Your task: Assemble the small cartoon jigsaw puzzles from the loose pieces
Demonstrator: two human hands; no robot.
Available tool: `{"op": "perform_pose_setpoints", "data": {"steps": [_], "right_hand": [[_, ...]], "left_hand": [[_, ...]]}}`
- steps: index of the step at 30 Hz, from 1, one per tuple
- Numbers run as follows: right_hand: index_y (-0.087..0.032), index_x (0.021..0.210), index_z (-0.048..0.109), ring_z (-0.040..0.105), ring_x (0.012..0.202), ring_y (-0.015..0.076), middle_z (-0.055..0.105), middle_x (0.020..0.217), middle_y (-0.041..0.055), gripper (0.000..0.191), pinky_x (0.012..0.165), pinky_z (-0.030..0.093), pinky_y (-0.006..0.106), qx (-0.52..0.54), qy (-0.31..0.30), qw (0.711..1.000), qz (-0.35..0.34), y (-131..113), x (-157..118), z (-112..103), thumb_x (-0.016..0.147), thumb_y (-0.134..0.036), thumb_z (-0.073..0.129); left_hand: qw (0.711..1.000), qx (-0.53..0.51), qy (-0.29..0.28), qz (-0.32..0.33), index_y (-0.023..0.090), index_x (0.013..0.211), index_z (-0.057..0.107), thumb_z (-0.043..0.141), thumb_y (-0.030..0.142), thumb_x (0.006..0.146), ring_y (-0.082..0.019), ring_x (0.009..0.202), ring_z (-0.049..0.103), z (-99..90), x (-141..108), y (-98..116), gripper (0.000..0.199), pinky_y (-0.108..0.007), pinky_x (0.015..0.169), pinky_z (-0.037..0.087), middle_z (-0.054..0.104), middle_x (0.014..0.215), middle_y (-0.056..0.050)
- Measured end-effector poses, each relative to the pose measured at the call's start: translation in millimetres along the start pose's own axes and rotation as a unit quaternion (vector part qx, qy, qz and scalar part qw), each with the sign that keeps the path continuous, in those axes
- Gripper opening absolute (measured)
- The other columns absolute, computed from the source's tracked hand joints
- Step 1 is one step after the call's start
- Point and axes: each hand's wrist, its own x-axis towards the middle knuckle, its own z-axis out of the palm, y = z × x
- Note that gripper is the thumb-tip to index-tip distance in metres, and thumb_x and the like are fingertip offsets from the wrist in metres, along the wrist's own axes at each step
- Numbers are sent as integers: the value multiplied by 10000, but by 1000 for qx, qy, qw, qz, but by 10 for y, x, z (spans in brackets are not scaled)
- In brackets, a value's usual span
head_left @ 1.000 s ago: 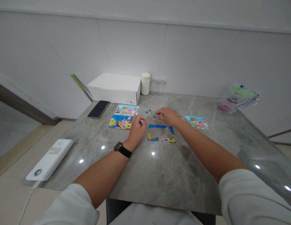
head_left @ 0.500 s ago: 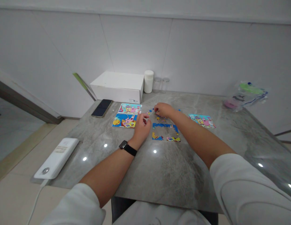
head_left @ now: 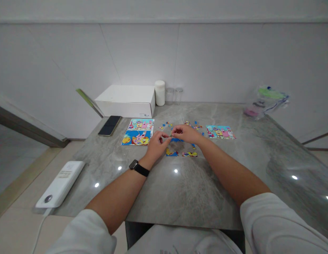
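Observation:
My left hand [head_left: 158, 143] and my right hand [head_left: 187, 134] meet fingertip to fingertip above the top left of a partly assembled puzzle frame [head_left: 189, 154]. Both are closed in a pinch around something too small to make out. Bare tabletop shows in the middle of the frame. Loose puzzle pieces [head_left: 195, 124] lie scattered behind my hands. Left of them is a sheet with two cartoon pictures [head_left: 137, 137], partly beside my left hand. Another cartoon picture [head_left: 220, 132] lies flat to the right.
On the grey table [head_left: 180, 197] stand a white box [head_left: 125, 100], a white bottle [head_left: 160, 93] and two clear jars [head_left: 178, 96] at the back. A phone [head_left: 110, 125] and a white power bank [head_left: 60, 184] lie left; a plastic bag [head_left: 264, 102] sits back right.
My right hand has come down and left from the loose pieces to meet my left fingertips. The camera view has shifted slightly.

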Motion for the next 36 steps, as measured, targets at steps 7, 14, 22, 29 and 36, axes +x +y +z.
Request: {"op": "perform_pose_setpoints", "data": {"steps": [7,14,22,29,36], "right_hand": [[-189,851,704,581,704,141,685,767,-10,181,670,440,267,56,-20,998,-10,-35,-140,120,857,-370,707],[-193,860,658,560,693,136,646,749,-26,231,667,440,262,161,-29,986,5,23,-72,202,838,-419,706],[-194,1007,701,630,793,160,706,895,17,258,739,500,288,133,20,991,-9,58,-54,208,832,-378,751],[-187,968,719,614,751,154,705,842,12,200,725,490,288,92,18,995,-16,69,-61,183,840,-341,724],[-201,968,759,597,713,134,727,832,-3,124,687,446,256,4,28,1000,-8,-11,-87,151,872,-250,698]], "left_hand": [[999,28,-41,2,203,886,644,691,305,926,-135,738,560,-8,-38,-4,120,-271,692,464,636,878,2],[999,13,-51,0,203,856,662,650,327,963,-145,761,574,-34,-39,-15,164,-278,710,464,644,854,0],[997,-13,-55,-46,197,870,680,634,349,977,-156,756,588,-24,-38,43,191,-287,716,471,673,838,-4],[996,48,-79,-2,197,958,701,566,265,1005,-173,846,621,-97,-46,87,158,-311,802,501,697,937,-31],[995,96,-24,-3,201,1116,668,643,248,951,-152,811,613,-561,74,457,173,-299,776,513,710,1049,-37]]}}
